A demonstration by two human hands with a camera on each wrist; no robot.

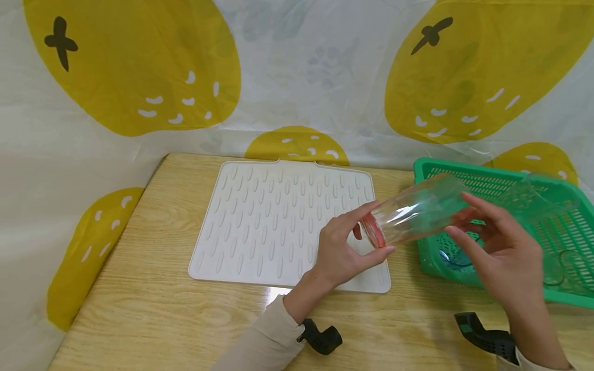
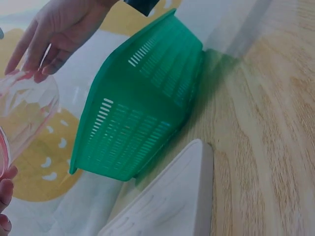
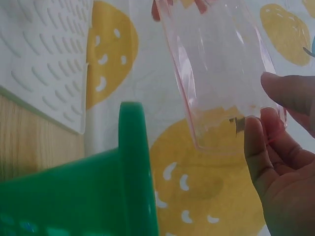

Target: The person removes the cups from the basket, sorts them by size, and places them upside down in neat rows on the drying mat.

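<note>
Pink-tinted clear tumbler (image 1: 413,211), tilted in mid-air, right of centre in the head view, between white ridged mat (image 1: 274,221) at centre and green basket (image 1: 426,260) at right. Both hands on it, apart from each other: left hand (image 1: 341,247) pinching the redder end between thumb and fingers, right hand (image 1: 506,252) curled around the other. Glass or plastic: impossible to tell.

Likeliest trouble: a drop, caused by fingertip holds on a smooth, slick-looking wall. Possible too: a knock against the basket's rim, from a low swing rightward, or a wobble on the mat, from a tilted landing across the ridges.

Only in the head view: the basket's contents, including clear vessel (image 1: 543,198) and blue-rimmed piece (image 1: 449,258). Hidden in the left wrist view behind slotted outer walls. Clearest in the right wrist view, at right: the right hand's grip.
</note>
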